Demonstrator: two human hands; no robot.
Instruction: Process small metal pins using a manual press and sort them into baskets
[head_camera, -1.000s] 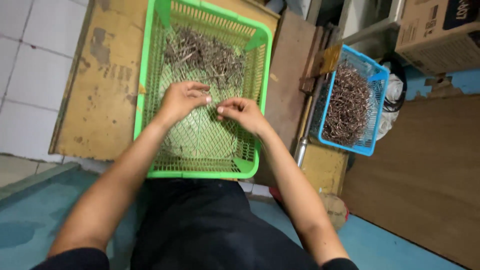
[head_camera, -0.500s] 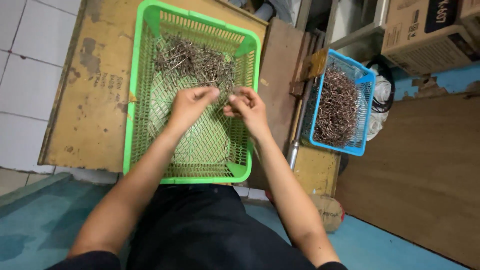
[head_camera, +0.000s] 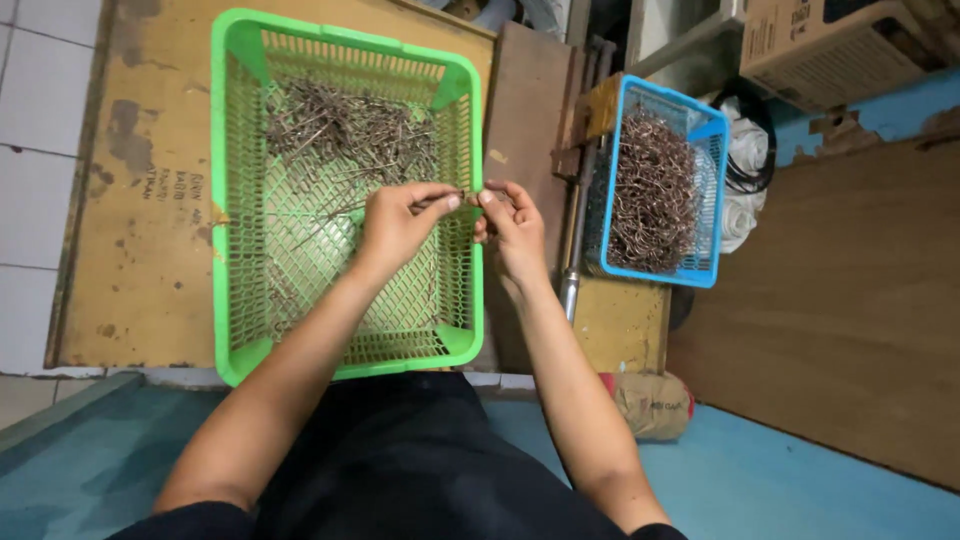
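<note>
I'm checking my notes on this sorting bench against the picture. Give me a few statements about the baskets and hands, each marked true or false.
1. The green basket holds loose metal pieces at its far end. True.
2. The blue basket is empty. False: it is heaped with bent wire pieces.
3. The left hand and right hand pinch a thin metal piece between them. True.
4. The hands work above the blue basket. False: they are at the green basket's right rim.
</note>
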